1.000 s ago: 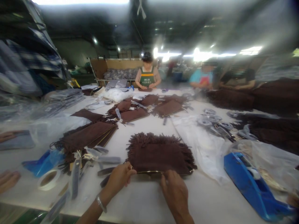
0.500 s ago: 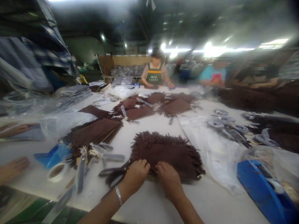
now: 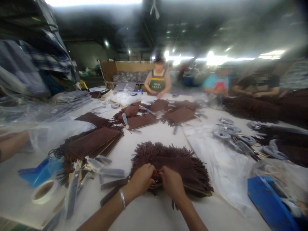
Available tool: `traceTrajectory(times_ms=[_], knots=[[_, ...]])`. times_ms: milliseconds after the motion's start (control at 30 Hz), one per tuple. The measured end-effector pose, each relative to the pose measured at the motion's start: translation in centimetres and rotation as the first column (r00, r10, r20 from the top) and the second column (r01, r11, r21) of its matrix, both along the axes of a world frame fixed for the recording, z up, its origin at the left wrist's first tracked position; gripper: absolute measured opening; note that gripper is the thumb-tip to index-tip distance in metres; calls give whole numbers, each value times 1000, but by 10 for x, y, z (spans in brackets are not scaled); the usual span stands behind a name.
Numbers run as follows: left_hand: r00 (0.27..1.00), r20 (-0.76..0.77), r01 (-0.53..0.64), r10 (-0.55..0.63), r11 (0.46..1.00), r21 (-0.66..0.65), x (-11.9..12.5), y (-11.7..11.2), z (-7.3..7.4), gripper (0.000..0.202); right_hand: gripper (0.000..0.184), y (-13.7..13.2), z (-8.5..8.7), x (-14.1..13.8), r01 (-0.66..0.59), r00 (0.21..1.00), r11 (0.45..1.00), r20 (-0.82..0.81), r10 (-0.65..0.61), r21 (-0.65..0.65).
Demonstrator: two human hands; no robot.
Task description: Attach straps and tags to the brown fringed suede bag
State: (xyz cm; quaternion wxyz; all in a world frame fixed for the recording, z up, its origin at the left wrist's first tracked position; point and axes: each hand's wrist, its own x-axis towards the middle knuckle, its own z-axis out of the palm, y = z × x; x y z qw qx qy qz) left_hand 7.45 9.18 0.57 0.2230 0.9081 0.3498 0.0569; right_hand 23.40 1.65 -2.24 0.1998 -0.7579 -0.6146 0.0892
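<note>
Both hands grip fringed brown bag at gaping near edge

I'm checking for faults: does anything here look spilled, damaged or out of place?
Nothing looks spilled or damaged, though blur hides detail. The wrapped straps by the tape roll lie jumbled, untidy rather than wrong; the held bag merely has splayed fringe.

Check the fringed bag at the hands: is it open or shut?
Open, at least partly: the fringed bag gapes, showing red, between left hand and right hand.
</note>
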Motion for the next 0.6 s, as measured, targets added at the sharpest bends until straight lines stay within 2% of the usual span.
traceTrajectory(times_ms=[100,200,267,367,467,600], knots=[[999,-44,2,-3,1000,-26,6,9,0,13,12,-6,-1,0,-1,995,998,-104,8,61],[999,-36,20,-22,998,-63,12,24,0,10,28,-14,1,3,-81,975,983,-194,112,163],[999,-31,26,-29,997,-78,15,33,0,9,33,-17,4,6,-134,965,974,-198,170,183],[999,-27,33,-35,995,-91,15,37,-1,9,26,-14,8,9,-103,970,987,-206,127,126],[999,9,35,-34,995,-99,10,29,-1,17,20,-4,9,12,-35,979,998,-200,45,56],[975,219,59,-34,992,-108,3,13,2,44,14,9,4,13,-36,984,999,-173,37,7]])
